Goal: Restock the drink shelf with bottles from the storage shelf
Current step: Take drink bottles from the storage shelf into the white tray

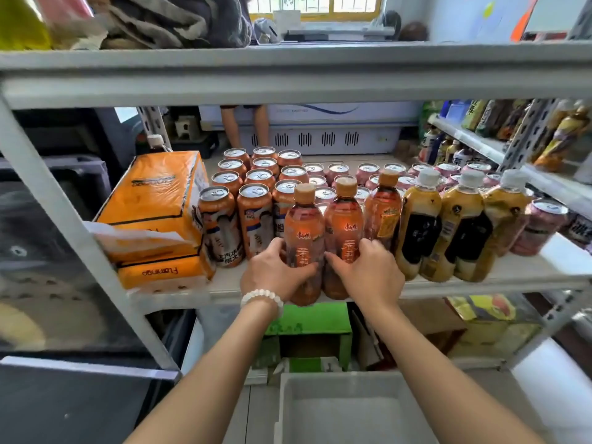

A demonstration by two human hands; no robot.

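- Both hands are on the shelf (528, 270) right now. The left hand (275, 277) is wrapped around one orange tea bottle (304, 238), and the right hand (368, 274) is curled around the orange tea bottle next to it (343, 232). So each grip is grasping its own bottle.
- Both bottles stand upright at the front edge of the shelf, side by side and touching, with a third orange bottle (382, 213) just to their right and then three yellow-and-black bottles (461, 229).
- Behind them sit rows of orange cans (256, 187) and pink cans (368, 173), so this shelf looks pretty well stocked already.
- My guess is we're mid-task. I honestly can't tell if these two bottles are being set down or picked up.
- A grey bin (336, 408) sits below the arms, and the part I can see looks bare.
- Hard to make out: the labels are blurry, the fingers wrapped behind the bottles are hidden, and the side shelf with more bottles (480, 123) is cut off on the right.
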